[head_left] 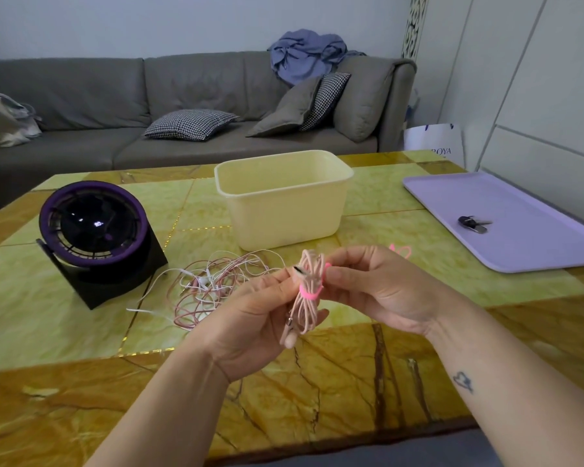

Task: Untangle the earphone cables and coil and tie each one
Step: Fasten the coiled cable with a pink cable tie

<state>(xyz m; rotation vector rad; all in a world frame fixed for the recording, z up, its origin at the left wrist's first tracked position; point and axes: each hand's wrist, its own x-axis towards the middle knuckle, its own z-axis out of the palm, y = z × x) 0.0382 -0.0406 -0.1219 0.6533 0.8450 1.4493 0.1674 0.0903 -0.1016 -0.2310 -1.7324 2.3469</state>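
Observation:
A coiled pale pink earphone cable [307, 299] hangs upright between my hands above the table, bound at its middle by a bright pink tie [308, 293]. My left hand [260, 318] pinches the coil from the left near its top. Opposite it, my right hand [378, 284] pinches the coil's right side by the tie's end. An earbud dangles at the coil's bottom. A tangle of white and pink earphone cables [213, 284] lies on the table left of my hands. Another pink tie [402, 250] lies just beyond my right hand.
A cream plastic tub [284, 183] stands at the table's middle back. A purple and black desk fan [95, 230] sits at the left. A lilac tray [520, 244] with keys [474, 224] lies at the right. A grey sofa stands beyond the marble-patterned table [81, 332].

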